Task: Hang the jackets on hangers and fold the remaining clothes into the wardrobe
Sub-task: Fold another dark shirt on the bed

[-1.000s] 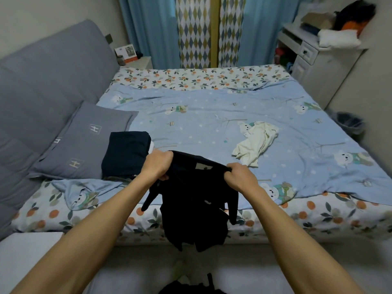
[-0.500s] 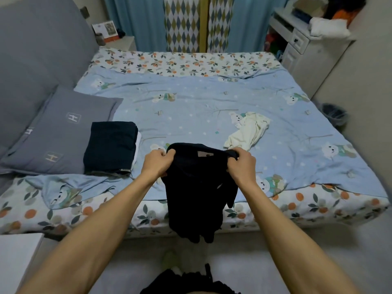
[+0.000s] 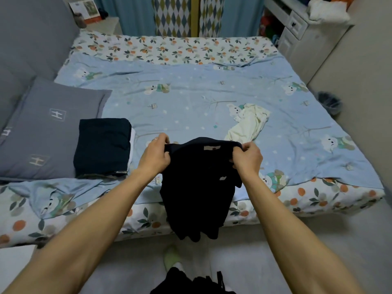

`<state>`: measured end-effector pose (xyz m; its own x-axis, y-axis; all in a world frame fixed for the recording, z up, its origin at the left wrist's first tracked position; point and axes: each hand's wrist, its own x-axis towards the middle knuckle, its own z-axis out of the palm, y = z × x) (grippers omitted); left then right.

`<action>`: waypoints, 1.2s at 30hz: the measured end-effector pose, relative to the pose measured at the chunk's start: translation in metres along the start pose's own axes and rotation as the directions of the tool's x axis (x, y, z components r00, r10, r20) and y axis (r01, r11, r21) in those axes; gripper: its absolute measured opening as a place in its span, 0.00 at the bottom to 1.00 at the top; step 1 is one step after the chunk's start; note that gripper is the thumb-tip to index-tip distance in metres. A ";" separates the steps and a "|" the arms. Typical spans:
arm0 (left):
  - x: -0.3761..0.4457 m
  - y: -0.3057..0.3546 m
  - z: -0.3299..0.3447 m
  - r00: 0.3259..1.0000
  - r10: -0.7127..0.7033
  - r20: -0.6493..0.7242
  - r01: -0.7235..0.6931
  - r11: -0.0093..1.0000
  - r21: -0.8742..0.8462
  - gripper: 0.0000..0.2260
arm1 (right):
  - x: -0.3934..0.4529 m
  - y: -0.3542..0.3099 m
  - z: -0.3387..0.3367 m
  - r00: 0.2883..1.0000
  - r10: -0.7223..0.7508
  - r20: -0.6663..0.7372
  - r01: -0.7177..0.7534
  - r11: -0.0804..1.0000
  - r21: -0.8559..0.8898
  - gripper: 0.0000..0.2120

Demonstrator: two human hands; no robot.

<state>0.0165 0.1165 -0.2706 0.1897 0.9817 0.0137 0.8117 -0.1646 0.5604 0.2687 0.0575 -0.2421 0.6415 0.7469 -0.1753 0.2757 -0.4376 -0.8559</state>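
Observation:
A black garment [image 3: 197, 187] hangs in front of the bed's near edge, its inner label facing me. My left hand [image 3: 156, 157] grips its top left corner and my right hand [image 3: 247, 159] grips its top right corner, holding it up between them. A folded dark navy garment [image 3: 102, 147] lies on the blue duvet [image 3: 191, 98] to the left, partly over a white piece. A crumpled cream garment [image 3: 249, 123] lies on the duvet to the right, beyond my right hand.
A grey pillow [image 3: 44, 130] rests by the grey headboard [image 3: 25, 39] on the left. A white dresser [image 3: 297, 32] and a bin [image 3: 329, 102] stand at the right. Dark cloth [image 3: 191, 283] lies on the floor by my feet.
My head has tilted down and the view has closed in on the bed. Both hands have kept their grip, and the black garment now hangs flatter and more spread between them.

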 end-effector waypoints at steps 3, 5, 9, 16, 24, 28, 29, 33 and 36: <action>0.006 -0.005 0.009 0.995 -0.058 -0.087 0.060 0.998 0.017 0.10 | 0.001 0.000 0.014 1.000 0.002 0.017 0.000 0.997 -0.080 0.08; 0.013 -0.012 0.015 0.993 -0.067 -0.096 0.071 0.997 0.041 0.08 | 0.002 0.000 0.020 1.000 0.023 0.008 -0.022 0.997 -0.079 0.09; 0.029 -0.030 0.029 0.988 -0.045 -0.144 0.051 0.998 0.040 0.08 | 0.008 0.005 0.030 0.990 0.103 0.094 -0.104 0.995 -0.003 0.04; 0.040 -0.045 0.056 0.954 -0.246 -0.172 0.202 0.950 -0.240 0.13 | 0.009 0.026 0.041 0.928 0.274 0.252 -0.334 0.912 0.240 0.06; 0.003 -0.032 0.062 0.889 -0.436 -0.139 0.315 0.804 -0.505 0.12 | -0.001 0.043 0.035 0.996 0.064 0.054 -0.066 0.997 0.032 0.10; -0.017 -0.010 0.058 0.864 -0.496 -0.086 0.344 0.706 -0.619 0.09 | -0.010 0.041 0.011 0.995 0.050 0.081 -0.056 0.996 0.069 0.10; -0.026 -0.003 0.057 0.864 -0.494 -0.091 0.336 0.703 -0.627 0.08 | -0.015 0.041 0.001 0.992 0.049 0.120 -0.058 0.996 0.068 0.08; -0.061 0.031 0.051 0.902 -0.404 -0.152 0.255 0.784 -0.566 0.07 | -0.032 0.050 -0.030 0.939 0.110 0.327 -0.142 0.987 0.075 0.15; -0.099 0.062 0.047 0.903 -0.386 -0.186 0.243 0.819 -0.520 0.07 | -0.052 0.064 -0.066 0.924 0.023 0.381 -0.058 0.995 0.081 0.15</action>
<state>0.0735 0.0043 -0.2759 -0.2452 0.9682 -0.0501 0.4239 0.1536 0.8926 0.3006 -0.0423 -0.2553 0.3266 0.8711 -0.3667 0.1789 -0.4379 -0.8810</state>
